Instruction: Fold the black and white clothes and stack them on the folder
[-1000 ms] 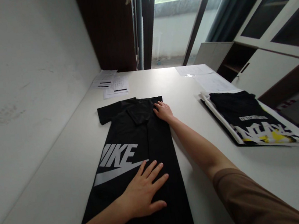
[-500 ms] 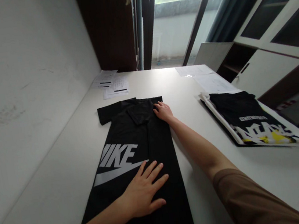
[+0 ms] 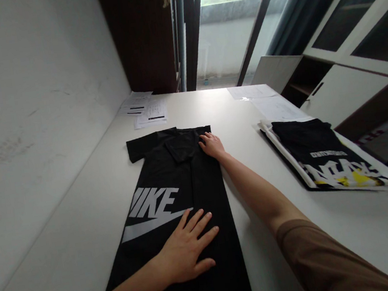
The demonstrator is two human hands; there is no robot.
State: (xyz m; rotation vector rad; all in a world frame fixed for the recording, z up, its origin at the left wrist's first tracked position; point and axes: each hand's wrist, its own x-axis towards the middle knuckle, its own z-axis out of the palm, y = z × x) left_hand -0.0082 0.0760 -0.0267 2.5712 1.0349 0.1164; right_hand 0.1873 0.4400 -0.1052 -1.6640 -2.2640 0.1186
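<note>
A black T-shirt [image 3: 208, 196] with a large grey printed logo lies on the white table [image 3: 81, 219]. Its right side is folded inward, so one sleeve rests across the chest, while the other sleeve sticks out to the left. My left hand [image 3: 187, 250] lies flat on the lower front, fingers spread, just below the print. Farther up, my right hand [image 3: 211, 145] rests on the folded right edge near the shoulder. Its fingers are extended and lightly bent over the cloth, and I see no pinch.
To the right sits a stack of folded shirts [image 3: 308, 136], black and white with yellow print. Paper sheets [image 3: 151, 110] lie at the far left of the table, and more sheets [image 3: 271, 103] at the far right. A wall [image 3: 31, 115] borders the left side; cabinets [image 3: 352, 87] stand beyond the right.
</note>
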